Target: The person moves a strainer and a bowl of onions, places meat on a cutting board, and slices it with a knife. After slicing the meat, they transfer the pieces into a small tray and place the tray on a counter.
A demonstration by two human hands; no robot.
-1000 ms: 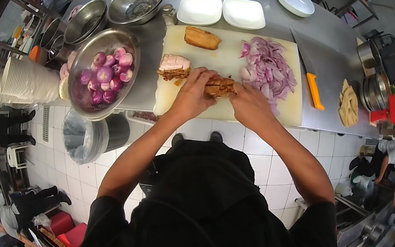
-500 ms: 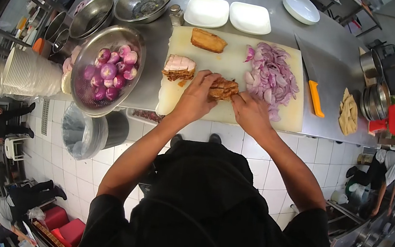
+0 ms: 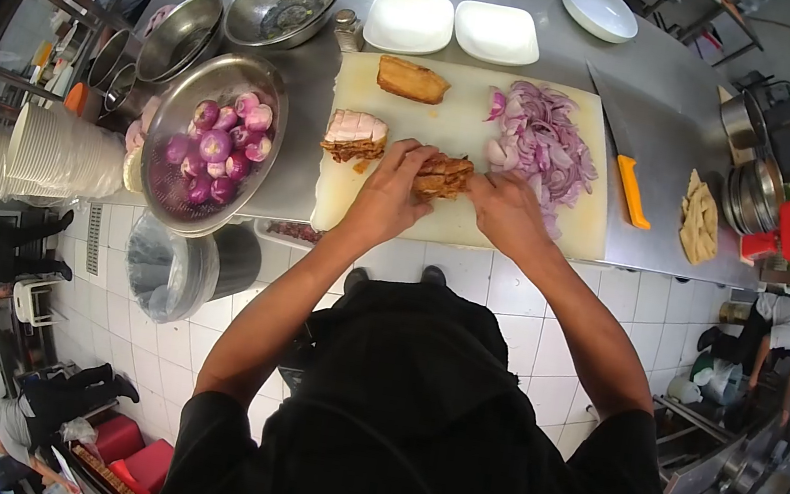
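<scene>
On the white cutting board (image 3: 340,209), my left hand (image 3: 393,191) grips a browned piece of pork belly (image 3: 443,175) by its left end. My right hand (image 3: 509,211) pinches the same piece at its right end; the fingertips are partly hidden. Just left of my left hand sits cut pork belly (image 3: 356,133) with a pale sliced face and brown edges. A golden-brown slab of pork belly (image 3: 413,80) lies toward the back of the board. Sliced red onion (image 3: 545,147) is heaped beyond my right hand.
An orange-handled knife (image 3: 632,191) lies right of the board, near a folded tan cloth (image 3: 698,219). A colander (image 3: 162,179) of peeled red onions stands left. Behind are white dishes (image 3: 409,23), a shaker (image 3: 348,30) and metal bowls (image 3: 245,21). A lined bin (image 3: 172,266) stands below the counter.
My right hand has turned slightly and its fingers have shifted at the end of the pork. My left hand keeps its grip. The whole view has shifted slightly.
</scene>
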